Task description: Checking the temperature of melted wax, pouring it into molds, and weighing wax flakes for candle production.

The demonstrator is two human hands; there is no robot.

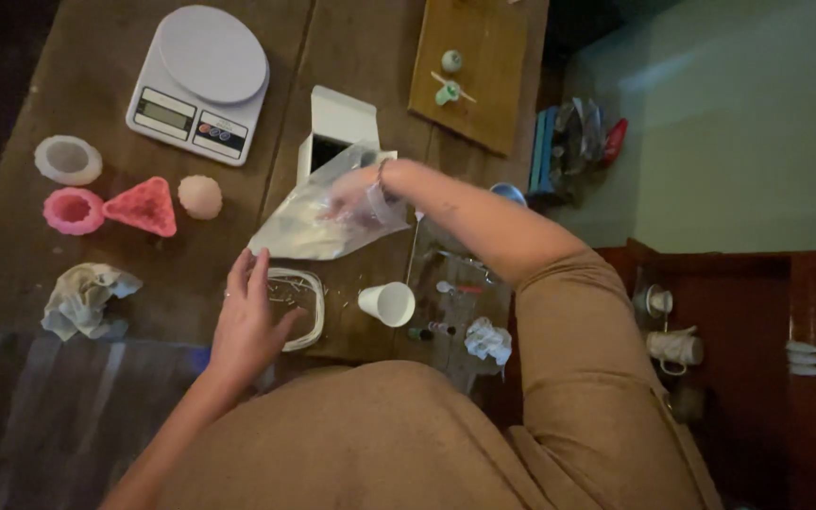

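My right hand (356, 196) is inside or gripping the upper part of a clear plastic bag (306, 225) holding white powder, tilted down to the left. My left hand (249, 316) rests with fingers spread on the rim of a small clear container (306, 307) just below the bag's low end. A small white paper cup (389, 303) lies tipped to the right of the container. An open white box (336, 132) stands behind the bag.
A white kitchen scale (198, 80) sits at the back left. Pink and white moulds (106, 189) and a pale ball (199, 196) lie left of the bag, a crumpled cloth (85, 297) nearer me. A wooden board (469, 66) is at the back right.
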